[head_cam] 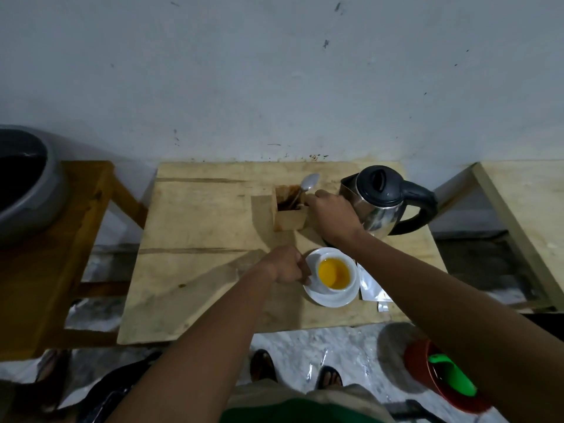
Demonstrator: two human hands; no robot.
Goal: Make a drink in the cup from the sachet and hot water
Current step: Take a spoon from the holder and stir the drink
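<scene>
A white cup (351, 277) with orange drink in it stands on a white saucer (332, 299) near the front of the wooden table (198, 270). My left hand (288, 265) is closed on the cup's left side, at its handle. My right hand (332, 212) reaches to a small wooden holder (290, 221) and grips the handle of a metal spoon (309, 182) whose bowl sticks up out of it. The torn silver sachet (372, 285) lies flat to the right of the saucer. A steel kettle (384, 199) with a black lid stands at the back right.
A grey bin (27, 184) rests on a wooden stool at the left. A red bucket (442, 380) with a green scoop stands on the floor at the lower right. Another wooden table (531, 215) is at the right edge. A small torn sachet strip (383, 306) lies near the front edge.
</scene>
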